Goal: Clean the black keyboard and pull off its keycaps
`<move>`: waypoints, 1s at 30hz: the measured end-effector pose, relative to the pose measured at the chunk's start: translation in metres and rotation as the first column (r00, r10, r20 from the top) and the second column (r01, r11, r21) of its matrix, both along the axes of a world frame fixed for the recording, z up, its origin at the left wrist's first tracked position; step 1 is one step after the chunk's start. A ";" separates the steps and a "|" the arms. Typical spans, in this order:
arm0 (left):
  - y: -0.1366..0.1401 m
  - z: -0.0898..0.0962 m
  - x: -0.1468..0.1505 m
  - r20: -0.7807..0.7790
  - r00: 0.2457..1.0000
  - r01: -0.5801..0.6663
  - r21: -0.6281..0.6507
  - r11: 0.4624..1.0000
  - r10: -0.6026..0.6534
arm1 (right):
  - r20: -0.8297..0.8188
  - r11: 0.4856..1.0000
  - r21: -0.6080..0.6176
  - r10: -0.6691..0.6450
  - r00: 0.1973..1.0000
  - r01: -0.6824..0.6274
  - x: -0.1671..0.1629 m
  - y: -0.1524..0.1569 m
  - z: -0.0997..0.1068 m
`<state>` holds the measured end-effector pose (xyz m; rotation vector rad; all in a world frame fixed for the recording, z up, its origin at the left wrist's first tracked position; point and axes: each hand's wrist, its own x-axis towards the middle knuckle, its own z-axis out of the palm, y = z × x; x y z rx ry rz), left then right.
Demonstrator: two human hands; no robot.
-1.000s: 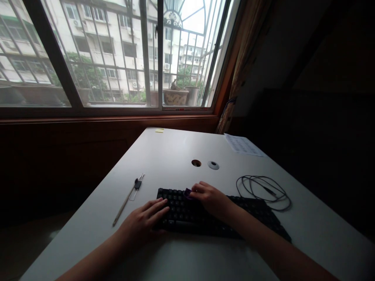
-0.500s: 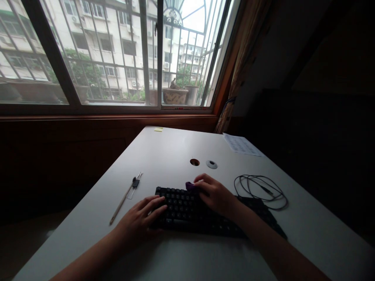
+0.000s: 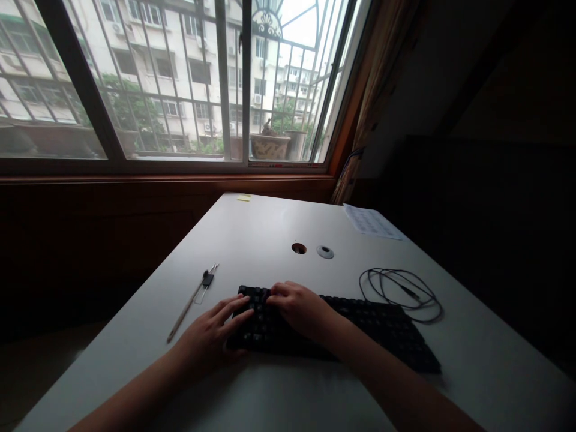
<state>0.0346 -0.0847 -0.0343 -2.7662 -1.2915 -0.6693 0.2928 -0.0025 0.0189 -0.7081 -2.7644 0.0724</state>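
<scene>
While spread left hand (image 3: 210, 329) steadies keyboard (image 3: 382, 327), I'd log top-row work; right hand (image 3: 300, 307) curled, hold hidden; next likely needs steadiness.

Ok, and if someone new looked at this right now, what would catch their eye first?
Most likely the bright barred window across the upper left, since the room is so dark. Next, probably the black keyboard on the white table, with the left hand at its left end and the right hand just right of that. A coiled cable also stands out behind the keyboard's right part.
</scene>
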 end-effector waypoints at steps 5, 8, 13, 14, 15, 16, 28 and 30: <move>-0.001 0.004 0.002 0.012 1.000 0.006 0.007 1.000 -0.006 | -0.012 0.999 0.009 -0.051 0.999 0.051 0.029 -0.007 0.000; -0.001 0.005 0.002 0.012 1.000 0.012 0.006 1.000 -0.013 | -0.052 0.995 -0.027 -0.099 0.994 0.098 0.055 -0.012 -0.003; 0.000 0.003 0.001 0.018 1.000 0.010 0.003 1.000 -0.010 | -0.071 0.981 -0.079 -0.182 0.981 0.176 0.101 -0.022 -0.003; 0.000 0.002 0.001 0.018 1.000 0.010 0.001 1.000 -0.010 | -0.066 0.978 -0.080 -0.200 0.978 0.194 0.109 -0.024 -0.002; 0.000 0.002 0.001 0.020 1.000 0.012 0.000 1.000 -0.012 | -0.060 0.974 -0.080 -0.216 0.975 0.211 0.118 -0.026 0.000; 0.000 0.001 0.000 0.022 1.000 0.016 -0.002 1.000 -0.016 | -0.054 0.970 -0.080 -0.233 0.971 0.228 0.125 -0.027 0.002; 0.000 0.002 0.001 0.010 1.000 0.026 0.019 0.999 -0.026 | -0.311 0.965 -0.156 -0.249 0.917 0.209 0.091 -0.027 0.007; 0.001 0.003 0.001 0.000 0.999 0.043 0.028 0.999 -0.043 | -0.318 0.982 -0.138 -0.166 0.933 0.128 0.059 -0.027 0.001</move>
